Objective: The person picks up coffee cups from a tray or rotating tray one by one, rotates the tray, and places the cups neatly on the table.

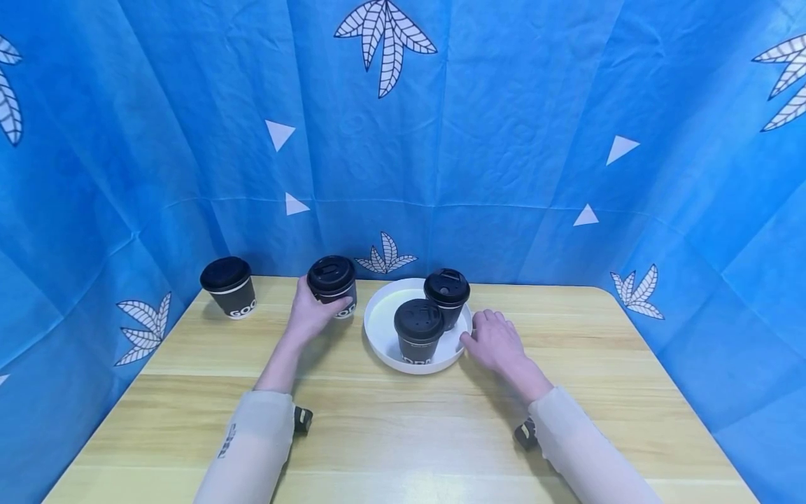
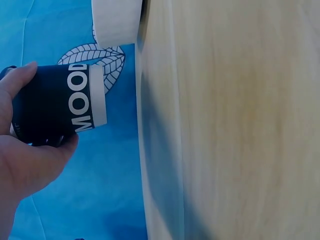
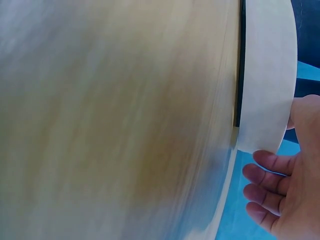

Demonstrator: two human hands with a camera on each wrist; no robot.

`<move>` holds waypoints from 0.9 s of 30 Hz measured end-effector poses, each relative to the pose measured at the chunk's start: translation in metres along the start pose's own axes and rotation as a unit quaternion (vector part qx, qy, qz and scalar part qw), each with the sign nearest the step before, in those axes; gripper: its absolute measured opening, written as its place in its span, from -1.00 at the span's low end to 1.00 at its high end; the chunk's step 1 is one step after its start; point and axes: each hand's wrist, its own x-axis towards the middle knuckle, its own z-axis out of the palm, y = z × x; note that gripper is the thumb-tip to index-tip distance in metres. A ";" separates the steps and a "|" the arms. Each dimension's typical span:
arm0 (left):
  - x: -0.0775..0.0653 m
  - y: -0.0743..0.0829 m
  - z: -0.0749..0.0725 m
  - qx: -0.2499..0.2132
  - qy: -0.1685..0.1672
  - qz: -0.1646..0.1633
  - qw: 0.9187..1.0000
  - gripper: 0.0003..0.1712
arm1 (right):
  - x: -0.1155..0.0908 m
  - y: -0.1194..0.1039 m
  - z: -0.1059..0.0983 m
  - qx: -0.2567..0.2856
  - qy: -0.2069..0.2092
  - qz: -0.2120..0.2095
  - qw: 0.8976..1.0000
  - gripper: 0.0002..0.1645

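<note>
My left hand [image 1: 310, 311] grips a black lidded paper coffee cup [image 1: 332, 276], left of a round white tray [image 1: 381, 323]. In the left wrist view, white letters run round this cup [image 2: 52, 102], and its pale base hangs above the tabletop with backdrop showing between. Fingers and thumb lie on opposite sides of it. At the tray's right side, my right hand [image 1: 497, 341] pinches the rim, thumb over the inside and index finger at the outer wall [image 3: 267, 80]. Two similar coffee cups stand upright in the tray, one in front [image 1: 418, 323] and one behind it [image 1: 447, 288].
Another black lidded coffee cup [image 1: 228, 278] stands at the table's far left corner. The light wooden table [image 1: 403, 434] ends against a blue cloth backdrop [image 1: 504, 140] with leaf prints, which also hangs along both sides.
</note>
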 end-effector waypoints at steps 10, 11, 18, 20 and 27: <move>0.004 -0.006 -0.009 -0.011 0.061 0.008 0.998 0.08 | 0.000 0.001 -0.001 0.001 0.000 -0.002 1.000 -0.67; 0.004 -0.006 -0.010 -0.012 0.066 0.008 0.998 0.07 | 0.000 0.001 0.000 0.001 0.000 -0.001 1.000 -0.67; 0.003 -0.010 -0.017 0.001 0.097 -0.022 0.995 0.08 | 0.001 0.000 -0.001 0.003 0.001 -0.003 1.000 -0.66; 0.003 -0.011 -0.019 0.006 0.106 -0.032 0.994 0.10 | 0.001 0.000 -0.001 0.005 0.001 -0.003 1.000 -0.66; 0.007 -0.017 -0.024 0.000 0.139 -0.046 0.989 0.09 | 0.001 0.001 -0.001 0.003 0.004 -0.006 1.000 -0.66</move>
